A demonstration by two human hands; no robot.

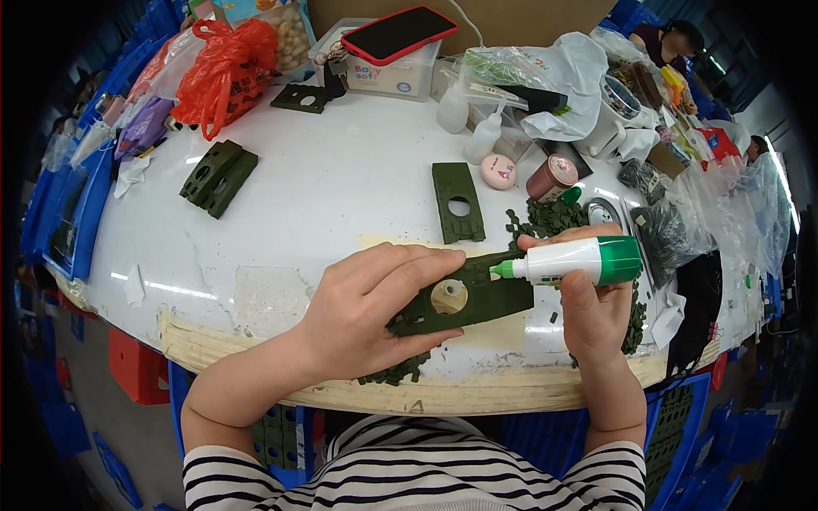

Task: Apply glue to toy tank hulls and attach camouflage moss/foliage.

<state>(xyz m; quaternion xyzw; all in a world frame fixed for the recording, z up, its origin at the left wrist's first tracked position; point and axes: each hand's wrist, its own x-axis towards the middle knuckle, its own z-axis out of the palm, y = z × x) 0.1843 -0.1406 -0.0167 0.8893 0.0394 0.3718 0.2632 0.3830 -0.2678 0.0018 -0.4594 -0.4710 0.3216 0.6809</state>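
My left hand [375,298] grips a dark green plastic model part [498,294] by its left end, fingers over the top and thumb along the near side. A round hole in the part shows a pale, cone-like piece [449,296]. My right hand [595,311] is closed round a white glue bottle [567,262] with a green base, lying sideways. Its green nozzle points left, at or just above the part's upper face; I cannot tell whether it touches. Small dark green pieces [554,218] lie heaped beyond my right hand, and more [396,372] lie below my left wrist.
Similar green parts lie at the middle [457,187], left [223,175] and back [300,98]. Squeeze bottles [486,136], a round pink tin [498,171] and a brown jar [552,177] stand behind. A red-cased phone [399,36] rests on a clear box. A person [669,43] sits far right.
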